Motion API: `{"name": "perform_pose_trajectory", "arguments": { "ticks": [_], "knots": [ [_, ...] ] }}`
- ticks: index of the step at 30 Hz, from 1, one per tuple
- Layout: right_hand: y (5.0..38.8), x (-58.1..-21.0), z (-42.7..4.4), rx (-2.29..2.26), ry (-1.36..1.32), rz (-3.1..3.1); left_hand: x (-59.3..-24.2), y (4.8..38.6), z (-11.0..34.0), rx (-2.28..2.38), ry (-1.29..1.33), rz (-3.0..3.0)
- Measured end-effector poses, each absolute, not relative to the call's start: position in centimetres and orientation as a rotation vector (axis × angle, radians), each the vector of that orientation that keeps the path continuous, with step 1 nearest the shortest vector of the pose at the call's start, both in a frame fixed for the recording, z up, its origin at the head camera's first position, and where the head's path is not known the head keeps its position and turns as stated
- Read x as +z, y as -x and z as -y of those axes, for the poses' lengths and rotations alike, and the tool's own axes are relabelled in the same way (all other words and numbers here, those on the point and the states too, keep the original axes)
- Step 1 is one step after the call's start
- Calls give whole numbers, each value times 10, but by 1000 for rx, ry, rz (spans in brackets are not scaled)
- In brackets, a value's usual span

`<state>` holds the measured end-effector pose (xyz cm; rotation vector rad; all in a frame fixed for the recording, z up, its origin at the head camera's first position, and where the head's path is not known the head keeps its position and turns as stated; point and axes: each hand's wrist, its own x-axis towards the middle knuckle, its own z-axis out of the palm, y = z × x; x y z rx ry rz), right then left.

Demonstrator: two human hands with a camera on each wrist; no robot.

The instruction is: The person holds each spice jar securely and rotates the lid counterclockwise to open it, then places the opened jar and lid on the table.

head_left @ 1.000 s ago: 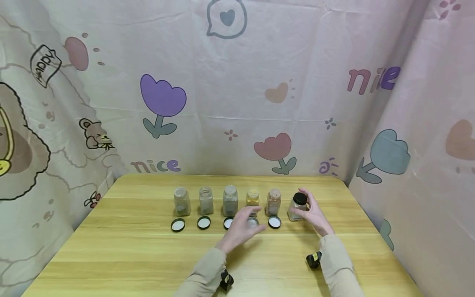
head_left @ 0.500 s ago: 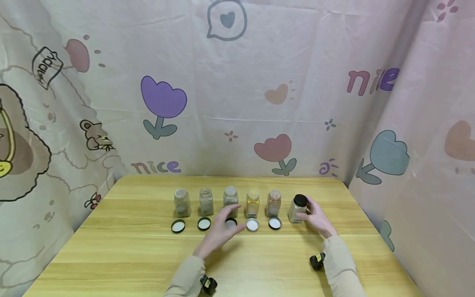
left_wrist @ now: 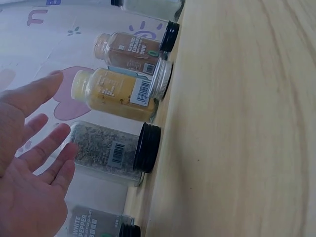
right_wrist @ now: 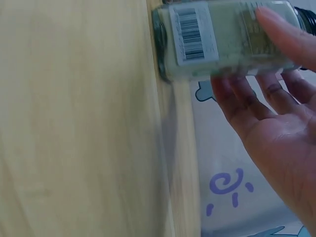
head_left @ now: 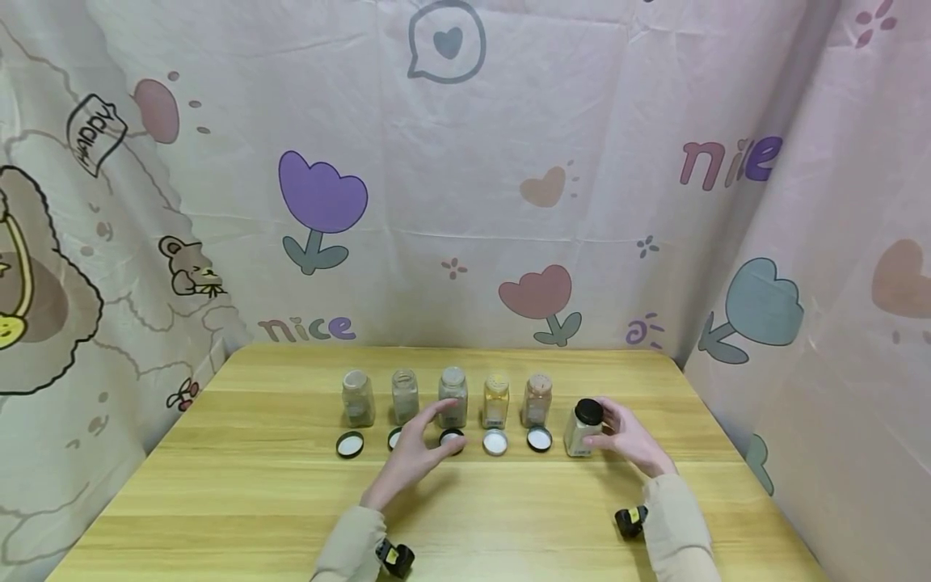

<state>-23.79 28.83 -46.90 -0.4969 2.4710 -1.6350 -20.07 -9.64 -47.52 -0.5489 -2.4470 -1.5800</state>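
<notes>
My right hand holds a square spice jar with a black lid, thumb on one side and fingers on the other. The right wrist view shows pale powder and a barcode label on this jar. My left hand hovers over the table with fingers spread, holding nothing. Nearest to it are a jar of grey-green flakes and its upturned black lid. A yellow spice jar and a reddish-brown one stand uncapped between the hands.
At the left stand two more uncapped jars, a greyish jar and a white pepper jar. Loose lids lie in front of the uncapped jars, among them a silver lid. A printed curtain hangs behind the wooden table.
My left hand has moved left, from the yellow jar's lid to near the flake jar's lid. With my right hand on it, the black-lidded jar has come toward me.
</notes>
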Motion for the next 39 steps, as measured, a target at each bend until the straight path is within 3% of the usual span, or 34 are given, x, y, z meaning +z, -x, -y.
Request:
{"name": "perform_pose_trajectory", "arguments": {
  "ticks": [18,39],
  "knots": [
    [226,-472,-262,-1619,787,-2358,-467,199,101,-1636,550,2410],
    [219,-467,-180,-1559,932,-2288,-469,198,98,-1628,594,2397]
  ]
}}
